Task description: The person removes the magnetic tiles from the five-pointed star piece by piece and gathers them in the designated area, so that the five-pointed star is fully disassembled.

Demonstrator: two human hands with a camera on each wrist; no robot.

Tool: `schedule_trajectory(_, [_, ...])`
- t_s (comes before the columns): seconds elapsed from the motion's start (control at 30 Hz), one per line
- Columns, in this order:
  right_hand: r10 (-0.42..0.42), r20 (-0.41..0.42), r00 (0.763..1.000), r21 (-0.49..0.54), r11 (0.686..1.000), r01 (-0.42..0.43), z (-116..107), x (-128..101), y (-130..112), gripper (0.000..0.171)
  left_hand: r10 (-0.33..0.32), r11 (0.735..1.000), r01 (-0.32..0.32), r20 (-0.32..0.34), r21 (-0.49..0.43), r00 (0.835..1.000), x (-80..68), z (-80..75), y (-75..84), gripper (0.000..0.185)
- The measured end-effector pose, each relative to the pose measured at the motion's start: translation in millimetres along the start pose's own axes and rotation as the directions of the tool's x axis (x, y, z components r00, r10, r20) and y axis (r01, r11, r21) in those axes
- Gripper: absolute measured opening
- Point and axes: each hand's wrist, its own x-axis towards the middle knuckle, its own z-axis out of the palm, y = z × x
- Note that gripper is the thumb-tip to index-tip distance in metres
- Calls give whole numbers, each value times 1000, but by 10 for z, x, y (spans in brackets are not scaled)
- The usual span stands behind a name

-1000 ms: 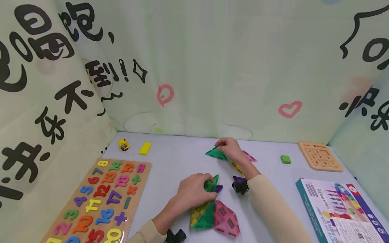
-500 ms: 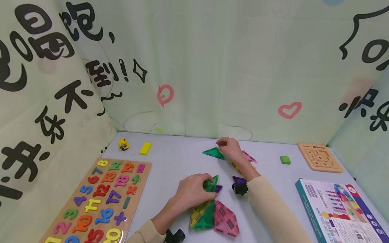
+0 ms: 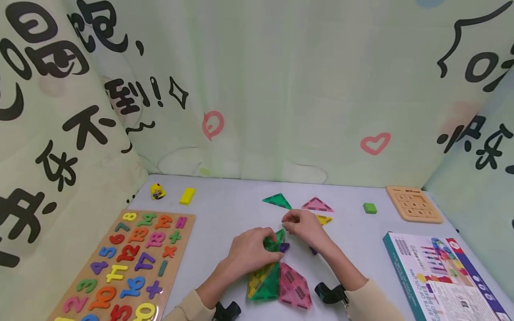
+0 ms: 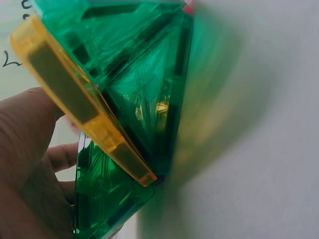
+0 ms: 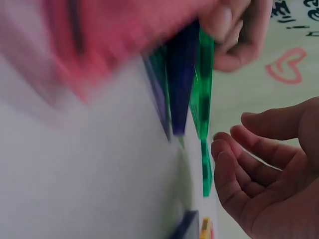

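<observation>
A left hand [image 3: 250, 249] holds a green tile [image 3: 274, 242] upright at lower centre, with a bare right hand [image 3: 305, 227] just beside it.
The left hand's thumb and fingers curl round the green tile, which joins a cluster at the lower centre of the head view: a yellow tile [image 3: 261, 281], a pink piece [image 3: 294, 285] and a small purple tile [image 3: 284, 247]. The right hand's fingers are loosely bent, thumb apart from them, gripping nothing; whether its fingertips touch the green tile, I cannot tell. Above the hands, right of centre, lie a loose green triangle [image 3: 277, 200], a pink triangle [image 3: 317, 204] and a yellow triangle [image 3: 323, 220]. A box [image 3: 445, 276] lies at lower right.
</observation>
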Motion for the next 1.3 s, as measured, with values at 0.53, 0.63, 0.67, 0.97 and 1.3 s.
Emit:
schedule_trajectory(0.53, [160, 53, 986, 314, 934, -168, 229, -165, 32, 18, -9, 1000, 10, 6, -16, 1000, 0, -10, -18, 35])
schedule_trajectory(0.63, [187, 62, 980, 385, 902, -196, 229, -155, 47, 18, -3, 1000, 3, 4, -24, 1000, -2, -13, -21, 37])
schedule_trajectory(0.67, [195, 63, 979, 410, 889, -203, 230, -154, 55, 18, -2, 1000, 3, 3, -27, 1000, -2, -14, -22, 39])
schedule_trajectory(0.97, [261, 72, 963, 521, 813, -259, 241, -143, 80, 20, -22, 999, 23, 27, -37, 999, -10, -39, -17, 50])
schedule_trajectory(1.3, [280, 90, 956, 615, 739, -275, 174, -166, 95, 19, -38, 999, 40, 41, -34, 998, -10, -18, -16, 52])
